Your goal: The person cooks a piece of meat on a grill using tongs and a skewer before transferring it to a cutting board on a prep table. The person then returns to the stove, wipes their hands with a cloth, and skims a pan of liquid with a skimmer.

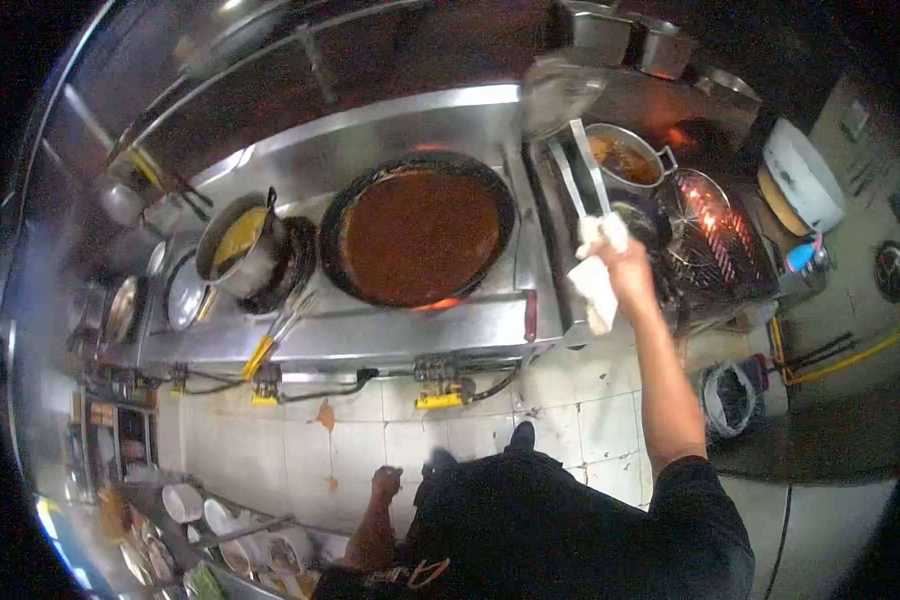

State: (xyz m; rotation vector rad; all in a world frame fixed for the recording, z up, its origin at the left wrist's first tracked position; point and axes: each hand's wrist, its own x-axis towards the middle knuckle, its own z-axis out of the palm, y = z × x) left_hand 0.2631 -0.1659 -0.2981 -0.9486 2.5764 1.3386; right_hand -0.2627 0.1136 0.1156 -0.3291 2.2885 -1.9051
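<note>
My right hand [625, 268] is closed around a white cloth [595, 290] and, through it, the long two-bar metal handle [576, 170] of a pan. The pan's body [560, 95] is smeared by motion at the back of the stove, so its contents cannot be made out. Just right of the handle stands a metal pot [625, 155] with orange-brown food in it. Low beside my body, my left hand [387, 483] hangs over the floor with its fingers curled and nothing visible in them.
A wide black pan [420, 235] of dark red-brown sauce sits mid-stove. To its left stands a saucepan [238, 262] with yellow contents. Tongs with yellow grips [260, 355] lie at the front edge. A grill [710, 235] glows at right, above a lined bin [727, 400].
</note>
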